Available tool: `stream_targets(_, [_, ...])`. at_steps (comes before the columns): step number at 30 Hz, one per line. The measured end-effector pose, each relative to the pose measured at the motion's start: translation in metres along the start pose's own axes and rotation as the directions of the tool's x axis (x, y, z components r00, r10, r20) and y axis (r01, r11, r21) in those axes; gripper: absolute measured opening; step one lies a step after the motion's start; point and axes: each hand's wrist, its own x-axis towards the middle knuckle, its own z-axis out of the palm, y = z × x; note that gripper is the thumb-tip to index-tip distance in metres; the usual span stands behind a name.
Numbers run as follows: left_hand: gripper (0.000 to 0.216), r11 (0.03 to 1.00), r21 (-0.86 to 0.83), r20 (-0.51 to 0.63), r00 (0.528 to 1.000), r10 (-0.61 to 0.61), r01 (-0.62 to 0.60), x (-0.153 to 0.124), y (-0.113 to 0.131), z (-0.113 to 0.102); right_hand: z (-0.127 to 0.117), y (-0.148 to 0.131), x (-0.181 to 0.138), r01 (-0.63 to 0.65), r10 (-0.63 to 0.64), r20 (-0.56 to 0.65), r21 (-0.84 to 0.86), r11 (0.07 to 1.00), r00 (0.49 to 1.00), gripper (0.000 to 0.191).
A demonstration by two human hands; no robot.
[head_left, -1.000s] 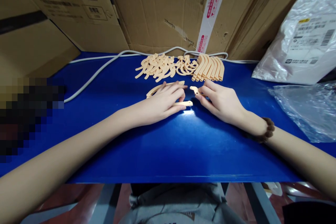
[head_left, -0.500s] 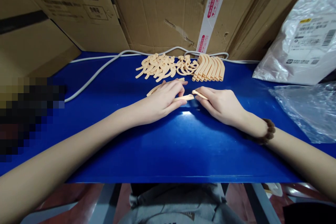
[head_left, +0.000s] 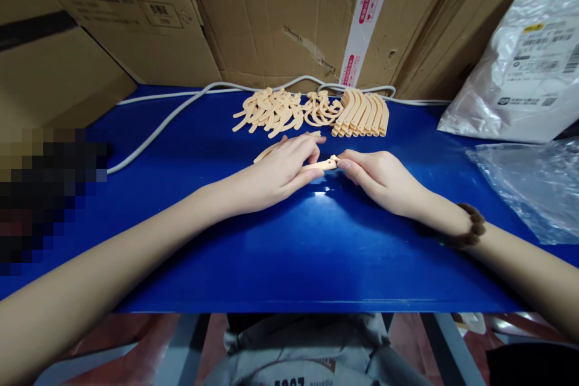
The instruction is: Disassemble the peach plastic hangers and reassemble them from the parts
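Note:
My left hand [head_left: 289,166] is closed on a beige plastic strip [head_left: 326,164], whose end with a small hole points to the right. Against that end, my right hand [head_left: 373,175] pinches a small beige plastic piece [head_left: 334,158], mostly hidden by the fingers. The two parts touch or overlap; how far they fit together I cannot tell. Behind the left hand lies another curved beige strip [head_left: 265,154], partly covered by it. Farther back are a loose heap of curved pieces [head_left: 271,110], several hook-like rings [head_left: 322,110] and a neat row of bent strips [head_left: 362,113].
A white cable [head_left: 158,132] runs along the back of the blue table [head_left: 289,253]. Cardboard boxes [head_left: 280,18] stand behind it. At the right are a white plastic parcel [head_left: 511,84] and a clear plastic bag [head_left: 534,187]. A dark, blurred-out area lies at left.
My right hand has brought the small piece from just off the strip's end to meet it. The left hand's strip has turned slightly, so its holed face shows.

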Motion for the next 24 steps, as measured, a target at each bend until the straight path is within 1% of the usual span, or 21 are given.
stream_targets(3, [0.024, 1.0, 0.012, -0.002, 1.0, 0.005, -0.005, 0.0002, 0.0006, 0.0008, -0.0007, -0.0016, 0.0007, -0.025, 0.026, 0.019, -0.018, 1.0, 0.999, 0.041])
stream_targets(6, [0.023, 1.0, 0.009, -0.008, 1.0, 0.012, -0.012, 0.0004, 0.0015, 0.001, -0.0002, -0.0024, 0.0011, -0.041, 0.042, 0.015, -0.048, 0.998, 0.999, 0.04])
stream_targets(9, [0.023, 1.0, -0.002, -0.015, 1.0, 0.009, -0.009, 0.0005, 0.0021, 0.001, 0.0, -0.0021, 0.0009, -0.046, 0.047, 0.012, -0.042, 0.998, 0.999, 0.041])
stream_targets(14, [0.024, 1.0, 0.011, -0.018, 1.0, -0.005, 0.005, 0.0006, 0.0017, 0.0019, 0.0001, 0.0006, 0.0011, -0.007, 0.006, 0.024, 0.005, 1.0, 1.0, 0.042])
stream_targets(20, [0.023, 1.0, 0.003, -0.038, 0.999, -0.027, 0.027, 0.0007, 0.0033, 0.003, -0.0002, 0.0004, 0.0012, 0.007, -0.007, 0.002, 0.037, 0.999, 1.0, 0.042])
stream_targets(24, [0.026, 0.999, 0.035, -0.003, 1.0, 0.007, -0.007, -0.0001, 0.0049, 0.0029, -0.0015, -0.0011, 0.0001, 0.054, -0.053, -0.017, 0.093, 0.994, 0.998, 0.044])
